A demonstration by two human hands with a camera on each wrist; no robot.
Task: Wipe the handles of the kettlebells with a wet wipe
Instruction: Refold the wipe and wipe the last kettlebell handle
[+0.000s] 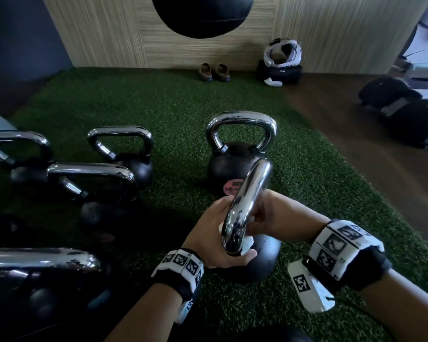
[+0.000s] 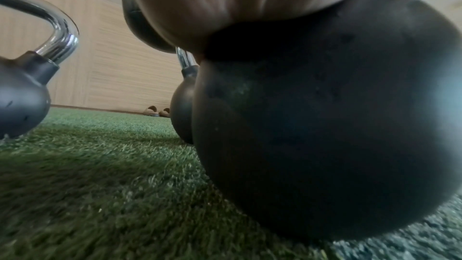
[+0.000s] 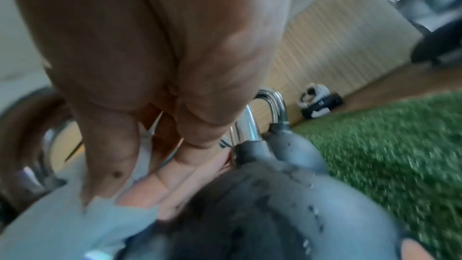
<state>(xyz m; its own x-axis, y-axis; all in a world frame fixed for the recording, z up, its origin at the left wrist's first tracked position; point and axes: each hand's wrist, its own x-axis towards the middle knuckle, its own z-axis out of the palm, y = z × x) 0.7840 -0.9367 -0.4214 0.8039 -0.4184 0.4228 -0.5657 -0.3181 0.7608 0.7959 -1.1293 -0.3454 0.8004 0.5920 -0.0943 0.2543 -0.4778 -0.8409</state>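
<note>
The nearest kettlebell has a black body (image 1: 265,262) and a chrome handle (image 1: 248,203), and it stands on green turf in front of me. My left hand (image 1: 220,228) grips the near end of that handle from the left. From the right, my right hand (image 1: 265,218) pinches a white wet wipe (image 1: 248,243) against the same handle. The wipe (image 3: 70,220) shows pale under the right fingers (image 3: 110,155) in the right wrist view. In the left wrist view, the black body (image 2: 325,126) fills the picture below my palm (image 2: 212,3).
A second kettlebell (image 1: 240,154) stands just behind this one. Several more (image 1: 92,183) crowd the turf to the left. Sandals (image 1: 214,71) and a white headset on a black bag (image 1: 281,60) lie by the far wall. A black ball (image 1: 200,13) hangs above. Wooden floor (image 1: 356,134) lies to the right.
</note>
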